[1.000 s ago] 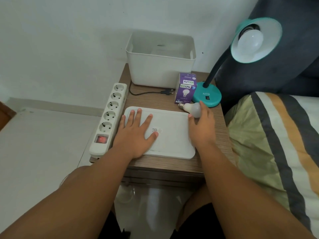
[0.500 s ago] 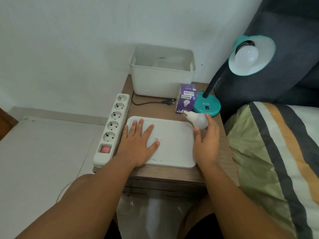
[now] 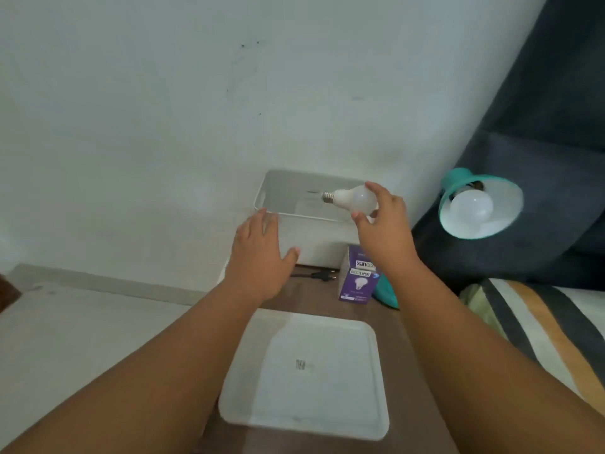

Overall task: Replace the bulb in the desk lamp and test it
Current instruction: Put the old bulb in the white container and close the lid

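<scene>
Bulb sits mid-frame above the white bin, right hand pinching its smooth dome, screw base pointing left. Left hand spread, holding nothing. Light, likely fragile and slippery; cradling the dome's widest part looks safest.

Lamp base mostly hidden behind right forearm, bulb box.

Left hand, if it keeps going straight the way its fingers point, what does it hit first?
Probably the white bin: the left hand points at its near rim, fingers about level with it, though depth is unclear.
</scene>
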